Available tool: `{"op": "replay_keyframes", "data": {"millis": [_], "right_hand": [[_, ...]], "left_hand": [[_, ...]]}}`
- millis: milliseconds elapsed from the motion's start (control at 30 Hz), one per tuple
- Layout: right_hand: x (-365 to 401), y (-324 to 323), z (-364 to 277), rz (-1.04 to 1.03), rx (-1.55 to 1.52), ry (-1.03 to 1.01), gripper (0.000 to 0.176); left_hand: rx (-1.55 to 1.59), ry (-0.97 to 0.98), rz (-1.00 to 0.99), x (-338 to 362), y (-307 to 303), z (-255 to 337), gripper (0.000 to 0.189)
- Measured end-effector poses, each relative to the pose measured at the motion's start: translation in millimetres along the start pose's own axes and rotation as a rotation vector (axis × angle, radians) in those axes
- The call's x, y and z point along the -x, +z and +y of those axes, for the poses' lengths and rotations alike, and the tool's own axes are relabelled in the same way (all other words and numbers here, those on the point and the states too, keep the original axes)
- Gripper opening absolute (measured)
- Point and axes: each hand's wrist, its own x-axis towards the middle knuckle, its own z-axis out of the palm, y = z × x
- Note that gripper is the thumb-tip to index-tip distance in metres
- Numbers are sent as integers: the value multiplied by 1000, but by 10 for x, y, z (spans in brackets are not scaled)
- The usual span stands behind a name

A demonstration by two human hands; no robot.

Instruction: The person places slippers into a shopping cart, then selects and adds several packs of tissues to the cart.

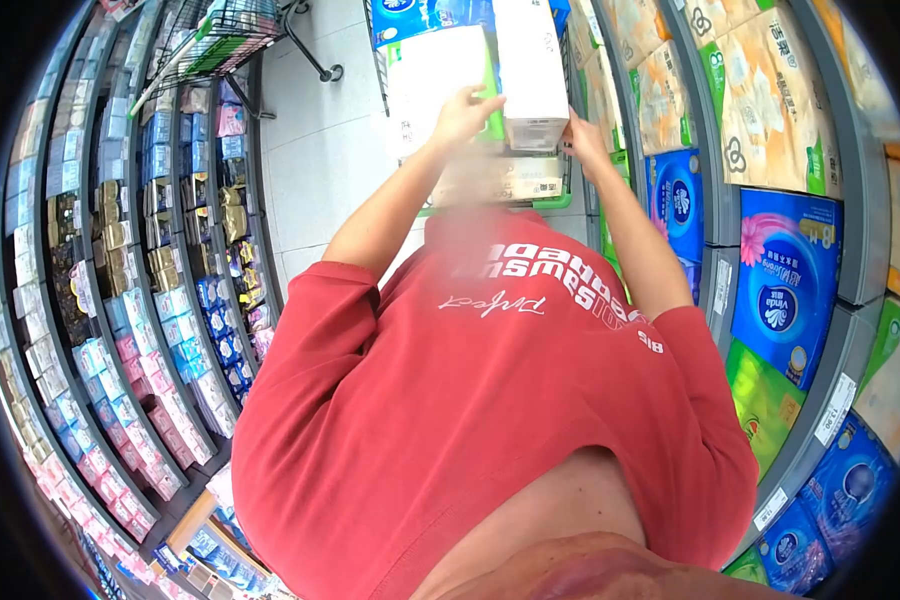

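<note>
A white tissue pack (535,70) stands on the right side of a shopping cart (550,203), its near end facing me. My left hand (465,115) reaches over a white and green pack (440,75), with its fingertips against the left edge of the white tissue pack. At that pack's near right corner, my right hand (585,138) has its fingers curled against the side; some fingers are hidden. The pack lies between my two hands. A blue tissue pack (435,14) sits farther forward in the cart. Beige packs (520,180) show below, near the cart's green-edged handle end.
Shelves on the right hold beige packs (775,100) and blue packs (785,285), close to my right arm. On the left, a shelf (160,270) carries many small packets. Another shopping cart (220,40) stands ahead on the left, on the tiled floor (315,140).
</note>
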Motion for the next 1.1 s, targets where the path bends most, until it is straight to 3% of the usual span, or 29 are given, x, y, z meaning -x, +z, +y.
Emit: {"op": "replay_keyframes", "data": {"millis": [67,133,167,200,233,367,433,500,567,600,633,733,833,867,967,1033,1067,1100], "right_hand": [[197,-75,321,18,-8,26,56],[400,-191,651,-21,92,147,50],[492,-268,818,-55,180,195,46],[622,-347,947,-61,187,166,44],[749,-435,1080,-70,196,137,43],[1068,-974,1847,152,159,217,25],[1388,-1271,1930,153,343,165,21],[1420,-1702,2502,100,340,485,21],[1548,-1904,2766,214,143,667,24],[1616,-1911,2732,219,139,660,24],[1677,-1906,2651,238,185,661,25],[1695,-1755,2411,269,204,596,26],[1483,-1635,2426,259,58,560,28],[1407,-1552,2473,223,95,452,27],[1290,-1263,2264,164,132,302,26],[1217,-1108,2082,91,267,235,25],[1270,-1033,1864,49,286,269,26],[1197,-1056,2113,46,284,60,24]], "left_hand": [[68,65,-40,217,22,-321,49],[-51,-79,-120,431,-28,-558,41],[84,-83,-139,570,-64,-683,37],[221,-87,-155,695,-111,-836,33],[116,-195,-135,757,-178,-1096,30],[-32,-407,-101,1135,-428,-1412,25],[-18,-465,-86,1224,-502,-1592,25],[-5,-522,-76,1281,-536,-1775,25],[-103,-556,-97,1267,-560,-1943,30],[-150,-618,-62,1206,-563,-2183,57],[-151,-607,-64,1177,-543,-2233,57],[-69,-623,42,1143,-453,-2222,97],[19,-562,97,1030,-326,-2046,90],[31,-504,184,955,-260,-2197,56],[54,-488,255,839,-196,-2460,48],[134,-532,147,806,-266,-2509,77],[107,-552,232,822,-231,-2430,73],[130,-498,273,831,-205,-2396,71]]}}
